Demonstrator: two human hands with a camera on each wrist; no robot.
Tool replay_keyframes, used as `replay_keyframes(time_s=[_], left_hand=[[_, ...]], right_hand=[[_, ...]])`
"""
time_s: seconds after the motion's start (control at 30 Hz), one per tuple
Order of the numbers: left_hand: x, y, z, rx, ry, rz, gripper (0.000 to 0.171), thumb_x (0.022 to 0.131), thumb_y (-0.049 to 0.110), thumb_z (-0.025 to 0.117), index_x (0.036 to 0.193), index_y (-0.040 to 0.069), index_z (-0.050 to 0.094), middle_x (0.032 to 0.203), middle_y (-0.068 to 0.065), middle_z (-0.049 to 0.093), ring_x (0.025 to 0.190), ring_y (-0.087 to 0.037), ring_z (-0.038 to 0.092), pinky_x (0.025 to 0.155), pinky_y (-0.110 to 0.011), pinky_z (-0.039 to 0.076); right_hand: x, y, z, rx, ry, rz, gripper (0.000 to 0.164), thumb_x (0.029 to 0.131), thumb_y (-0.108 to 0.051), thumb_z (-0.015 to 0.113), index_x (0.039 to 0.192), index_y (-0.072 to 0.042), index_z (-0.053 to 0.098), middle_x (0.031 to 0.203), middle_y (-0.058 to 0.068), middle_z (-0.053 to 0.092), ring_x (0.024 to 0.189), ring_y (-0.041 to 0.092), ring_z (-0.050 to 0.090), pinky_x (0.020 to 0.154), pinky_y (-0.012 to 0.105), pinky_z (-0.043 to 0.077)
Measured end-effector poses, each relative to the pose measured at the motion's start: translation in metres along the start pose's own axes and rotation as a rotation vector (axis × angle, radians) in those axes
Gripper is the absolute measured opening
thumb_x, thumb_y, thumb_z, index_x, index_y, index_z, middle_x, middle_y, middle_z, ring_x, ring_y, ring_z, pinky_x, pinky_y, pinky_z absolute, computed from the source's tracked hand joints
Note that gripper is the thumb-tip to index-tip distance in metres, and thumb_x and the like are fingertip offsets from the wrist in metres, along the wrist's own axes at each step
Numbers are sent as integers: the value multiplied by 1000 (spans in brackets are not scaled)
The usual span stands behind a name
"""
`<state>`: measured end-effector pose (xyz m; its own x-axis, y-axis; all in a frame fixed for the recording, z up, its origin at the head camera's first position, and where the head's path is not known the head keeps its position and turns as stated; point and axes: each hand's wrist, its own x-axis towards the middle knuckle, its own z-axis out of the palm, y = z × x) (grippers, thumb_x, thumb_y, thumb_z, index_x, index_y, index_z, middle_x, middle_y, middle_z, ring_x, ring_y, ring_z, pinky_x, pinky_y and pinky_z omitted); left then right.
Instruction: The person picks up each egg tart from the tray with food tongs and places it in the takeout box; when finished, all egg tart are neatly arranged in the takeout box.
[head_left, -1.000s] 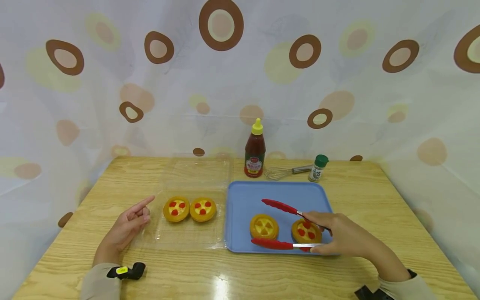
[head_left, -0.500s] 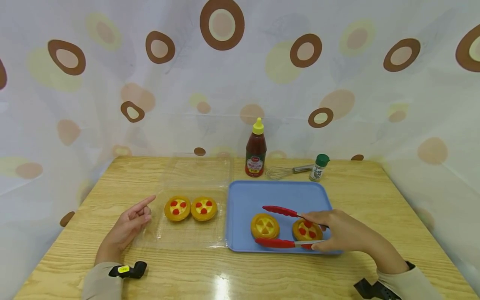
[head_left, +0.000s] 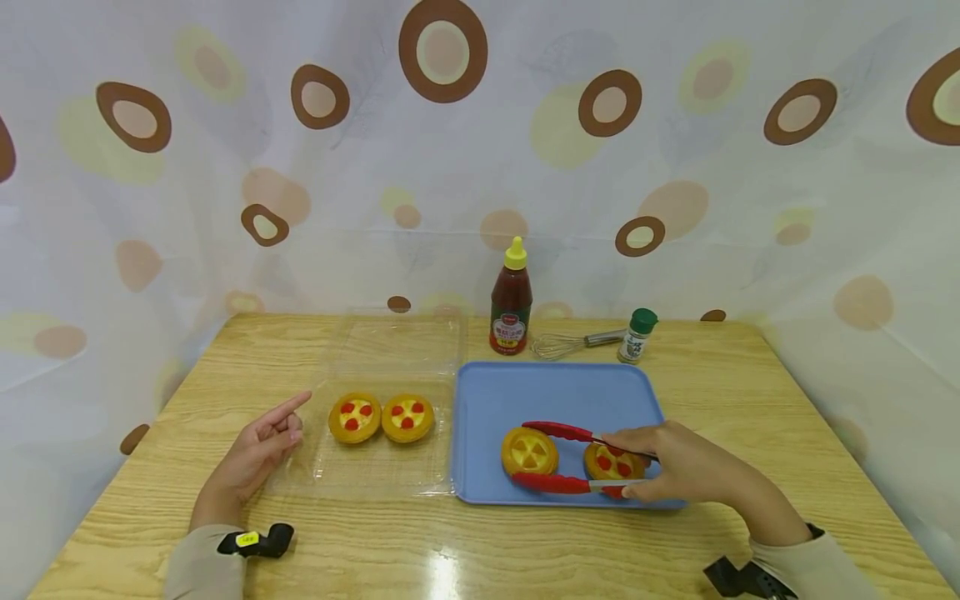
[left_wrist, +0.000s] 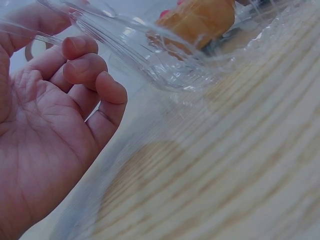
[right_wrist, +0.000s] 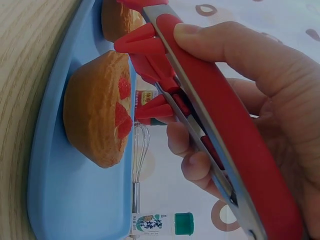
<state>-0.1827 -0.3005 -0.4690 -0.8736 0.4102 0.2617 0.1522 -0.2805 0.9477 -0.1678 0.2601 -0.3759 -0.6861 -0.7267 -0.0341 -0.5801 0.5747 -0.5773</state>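
Observation:
My right hand (head_left: 693, 467) grips red-tipped tongs (right_wrist: 215, 105), thumb on one arm and fingers round the other. The tong tips lie either side of a tart with a plain yellow top (head_left: 529, 452) on the blue tray (head_left: 555, 387). Under the tong arms, nearer my hand, sits a tart with red pieces (right_wrist: 97, 110). My left hand (head_left: 251, 458) is at the left edge of an open clear plastic container (head_left: 367, 475), index finger extended and the others loosely bent. Two red-topped tarts (head_left: 355, 417) (head_left: 407, 417) stand side by side in the container.
Behind the tray stand a red sauce bottle with a yellow cap (head_left: 512, 304) and a green-capped seasoning jar (head_left: 637, 336). A whisk (head_left: 558, 345) lies between them. The container's raised clear lid (head_left: 397, 342) extends toward the patterned curtain (head_left: 480, 167).
The tong tips have drawn closer together around the plain yellow tart; the far tip has come down and nearer. My left hand stays at the container's edge.

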Motion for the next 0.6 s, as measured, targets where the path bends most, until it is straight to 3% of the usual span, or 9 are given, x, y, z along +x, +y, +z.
replay_keyframes(time_s=[0.27,0.4,0.5,0.6], left_hand=[[0,0,-1,-8,-14,5,55,95,-13,36,145,10,39,89,5,47,73,-11,41,64,-27,31],[0,-2,-1,2,1,3,54,95,-12,37,145,7,37,89,5,47,74,-8,43,64,-28,29],[0,-3,-2,7,7,-1,54,95,-12,37,145,9,38,89,6,47,74,-6,44,63,-28,30],[0,-3,-3,7,8,-5,55,95,-12,38,144,13,40,88,6,47,74,-5,44,63,-24,33]], right_hand=[[-1,1,1,-2,14,-32,58,84,-26,72,127,9,54,119,27,59,60,-1,46,56,21,42],[-2,2,0,-14,34,-60,57,84,-26,72,126,10,55,116,27,61,56,-3,39,54,20,39],[-1,0,-1,-15,56,-78,56,84,-25,73,125,9,56,94,10,67,54,-3,31,50,19,36],[1,-2,-3,-21,84,-100,55,82,-25,74,124,8,58,75,-9,57,54,-3,31,48,18,35]])
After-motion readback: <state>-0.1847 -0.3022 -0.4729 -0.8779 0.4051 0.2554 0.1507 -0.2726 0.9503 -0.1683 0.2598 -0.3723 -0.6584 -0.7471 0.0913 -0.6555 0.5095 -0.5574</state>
